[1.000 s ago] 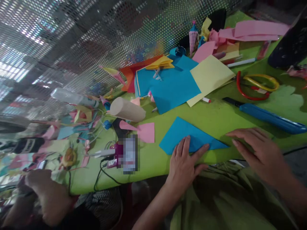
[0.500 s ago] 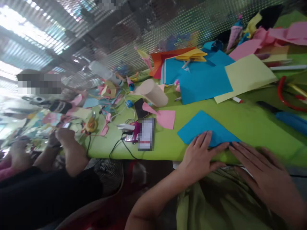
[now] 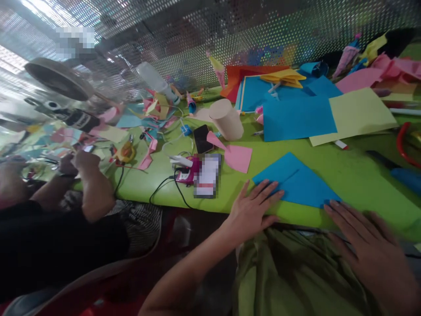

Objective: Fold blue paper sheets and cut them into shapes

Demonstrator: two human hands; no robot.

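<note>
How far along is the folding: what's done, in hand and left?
At least one fold looks done: the pointed blue paper shows a dark line on its face. In hand: the left hand lies on the paper's left side, the right hand's fingertips on its right corner. Possibly left: the flat blue sheet and pale yellow sheet behind, which show no clear creases.
</note>
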